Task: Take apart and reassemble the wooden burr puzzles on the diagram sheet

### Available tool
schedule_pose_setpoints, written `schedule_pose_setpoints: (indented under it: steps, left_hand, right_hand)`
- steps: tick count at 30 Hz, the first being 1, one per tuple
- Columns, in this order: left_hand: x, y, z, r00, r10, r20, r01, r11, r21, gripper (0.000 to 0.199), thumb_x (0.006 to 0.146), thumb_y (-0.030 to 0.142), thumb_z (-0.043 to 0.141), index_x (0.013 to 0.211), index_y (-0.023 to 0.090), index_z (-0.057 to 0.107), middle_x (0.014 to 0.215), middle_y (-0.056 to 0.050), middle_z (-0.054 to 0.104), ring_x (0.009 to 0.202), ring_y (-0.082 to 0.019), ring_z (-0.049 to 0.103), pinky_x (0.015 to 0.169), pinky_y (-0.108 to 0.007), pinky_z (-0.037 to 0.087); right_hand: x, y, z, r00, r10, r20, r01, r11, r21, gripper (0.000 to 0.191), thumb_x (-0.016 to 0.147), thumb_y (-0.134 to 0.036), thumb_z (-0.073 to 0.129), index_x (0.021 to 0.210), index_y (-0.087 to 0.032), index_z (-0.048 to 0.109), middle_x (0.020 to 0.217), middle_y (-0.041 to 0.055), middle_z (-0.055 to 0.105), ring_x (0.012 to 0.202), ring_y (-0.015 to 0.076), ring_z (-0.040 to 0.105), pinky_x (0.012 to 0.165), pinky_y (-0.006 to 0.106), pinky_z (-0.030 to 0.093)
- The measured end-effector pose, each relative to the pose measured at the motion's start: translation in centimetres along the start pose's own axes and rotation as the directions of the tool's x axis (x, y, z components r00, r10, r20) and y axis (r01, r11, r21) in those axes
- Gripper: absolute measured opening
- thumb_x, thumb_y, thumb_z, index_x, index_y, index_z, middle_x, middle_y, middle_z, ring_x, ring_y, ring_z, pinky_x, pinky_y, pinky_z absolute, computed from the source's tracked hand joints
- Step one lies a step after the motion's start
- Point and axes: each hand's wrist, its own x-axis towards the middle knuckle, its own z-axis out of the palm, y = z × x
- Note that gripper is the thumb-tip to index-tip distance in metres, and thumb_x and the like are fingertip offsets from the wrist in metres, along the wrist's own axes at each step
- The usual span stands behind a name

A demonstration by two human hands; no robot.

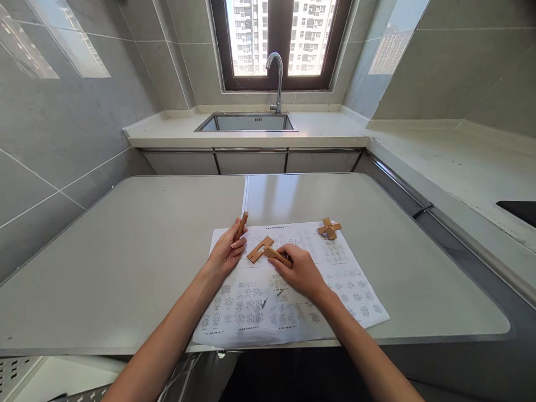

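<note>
My left hand (229,245) is closed around a wooden puzzle piece (242,225), a narrow bar that tilts up past the fingers. In my right hand (299,268) is another wooden puzzle piece (274,255), gripped between thumb and fingers, with a notch or slot partly hidden by them. Between the hands, a flat slotted wooden piece (254,255) lies on the printed sheet (234,326), its right part close to or under the right hand's piece. Toward the sheet's far right corner sits a cross-shaped assembly of wooden pieces (329,228). Small diagrams cover the sheet.
The sheet lies on a pale table (125,268) with a raised seam at its far middle. Behind it are a counter (326,124), a sink (251,123) and a faucet (279,78) under a window. A dark flat object (519,211) rests on the right counter.
</note>
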Motion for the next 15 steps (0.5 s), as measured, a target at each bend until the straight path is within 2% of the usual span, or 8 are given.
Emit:
schedule_pose_setpoints:
  steps: [3,6,8,12,15]
  left_hand:
    - [-0.2,-0.3,0.0,0.996,-0.018,0.088,0.007,0.992,0.125,0.025,0.097,0.039,0.073,0.095,0.015,0.067,0.079,0.005,0.052,0.039,0.003,0.024,0.030,-0.010,0.020]
    - [-0.5,-0.5,0.2,0.991,-0.056,0.124,0.028,0.975,0.220,0.020,0.093,0.030,0.074,0.087,0.013,0.065,0.077,0.004,0.051,0.042,0.002,0.027,0.034,-0.012,0.021]
    - [-0.8,-0.6,0.4,0.984,-0.084,0.160,0.042,0.968,0.249,0.015,0.090,0.025,0.075,0.096,0.012,0.070,0.072,0.004,0.048,0.045,-0.001,0.030,0.038,-0.013,0.023]
    - [-1.4,-0.7,0.9,0.956,-0.108,0.274,0.010,0.942,0.336,0.039,0.092,0.034,0.077,0.124,0.012,0.072,0.063,0.007,0.040,0.051,-0.006,0.034,0.050,-0.020,0.032]
    - [-1.6,-0.7,1.0,0.935,-0.115,0.334,-0.030,0.916,0.399,0.049,0.092,0.044,0.078,0.128,0.011,0.072,0.063,0.007,0.041,0.055,-0.007,0.035,0.059,-0.025,0.034]
  right_hand:
    - [0.0,0.0,0.0,1.000,0.018,-0.002,-0.018,1.000,0.016,0.020,0.099,-0.041,0.065,0.088,-0.024,0.064,0.078,0.0007,0.068,0.068,0.0192,0.058,0.065,0.032,0.043]
    - [-0.1,0.0,0.0,0.999,0.032,-0.012,-0.031,0.999,0.038,0.022,0.101,-0.042,0.061,0.091,-0.024,0.065,0.076,-0.0003,0.066,0.066,0.0180,0.055,0.064,0.031,0.041]
    - [-0.1,0.1,0.0,0.999,0.041,-0.028,-0.040,0.998,0.056,0.023,0.102,-0.044,0.060,0.093,-0.023,0.065,0.075,-0.0008,0.066,0.065,0.0173,0.054,0.064,0.030,0.041]
    - [-0.1,0.1,0.0,0.996,0.070,-0.057,-0.065,0.994,0.082,0.026,0.103,-0.046,0.057,0.094,-0.023,0.062,0.073,-0.0017,0.065,0.061,0.0159,0.052,0.062,0.028,0.040]
    - [-0.1,0.1,-0.1,0.993,0.093,-0.072,-0.083,0.989,0.122,0.026,0.105,-0.046,0.054,0.094,-0.023,0.059,0.072,-0.0017,0.066,0.059,0.0159,0.054,0.061,0.028,0.040]
